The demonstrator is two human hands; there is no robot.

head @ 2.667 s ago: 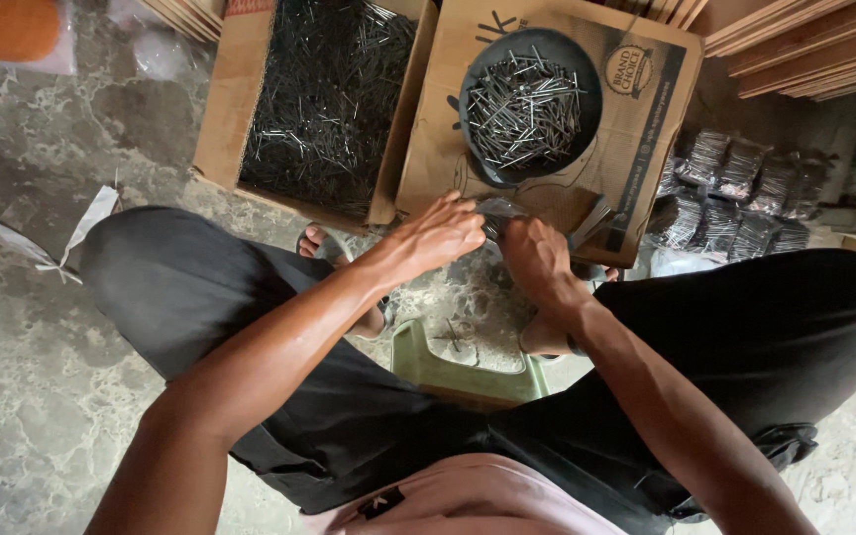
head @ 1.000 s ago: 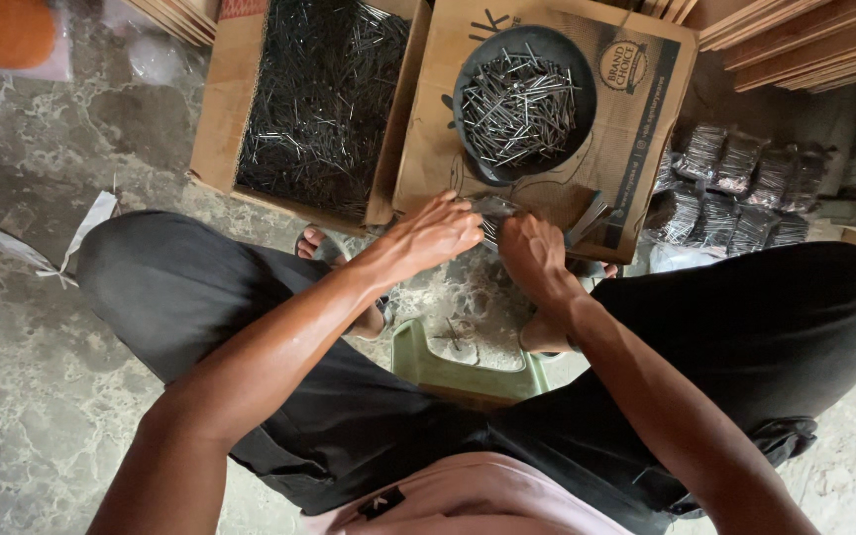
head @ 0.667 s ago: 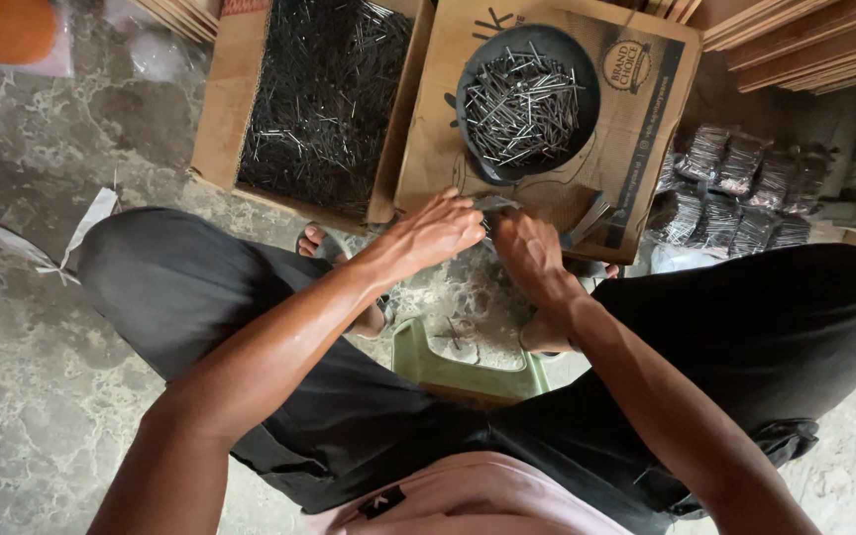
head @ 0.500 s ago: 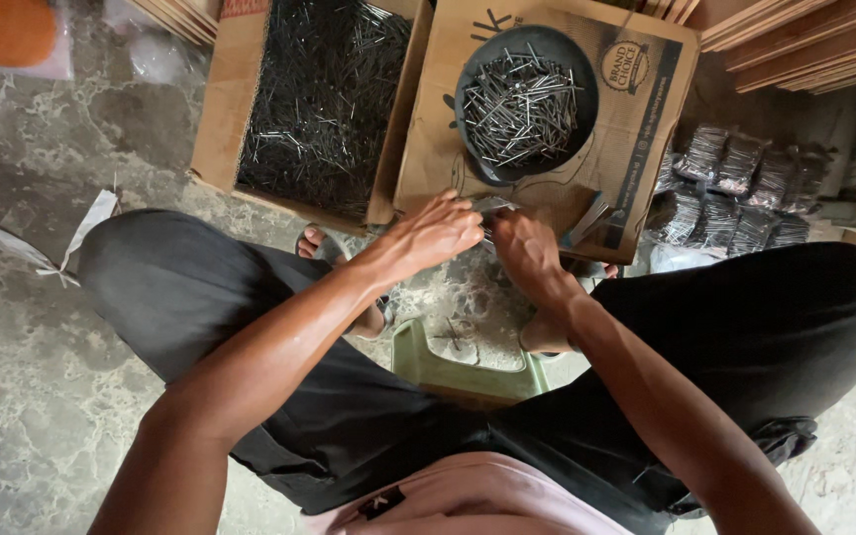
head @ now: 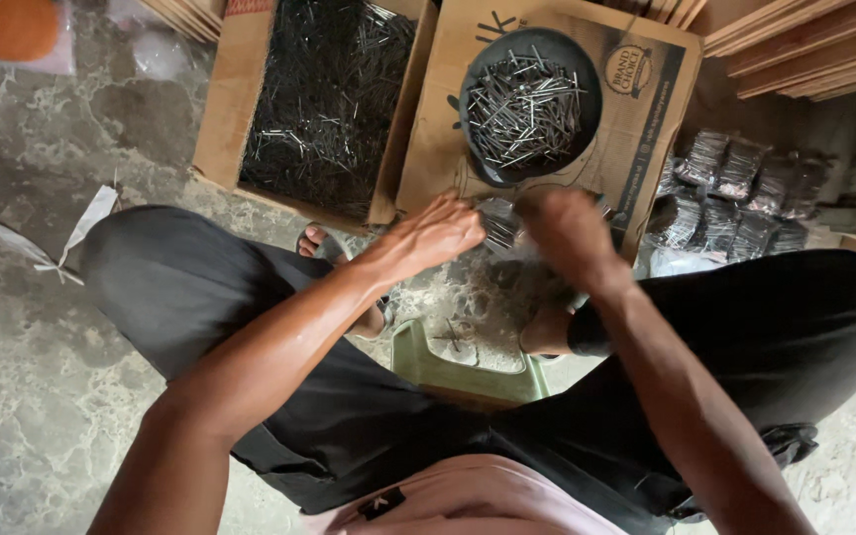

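My left hand [head: 438,236] grips a small clear plastic bag of nails [head: 496,224] just in front of a closed cardboard box [head: 636,119]. My right hand [head: 569,233] is blurred, right beside the bag; I cannot tell whether it still touches it. A black bowl [head: 478,74] full of loose grey nails sits on top of that box, just beyond both hands.
An open cardboard box [head: 220,109] of dark nails stands at the back left. Several filled nail bags [head: 735,193] lie on the floor at the right, wooden planks [head: 804,45] behind them. A green stool [head: 418,362] is under me; white paper strips [head: 42,238] lie left.
My right hand has swung up and to the right, off the spot where it pinched the bag, and is now motion-blurred. My left hand stays on the bag.
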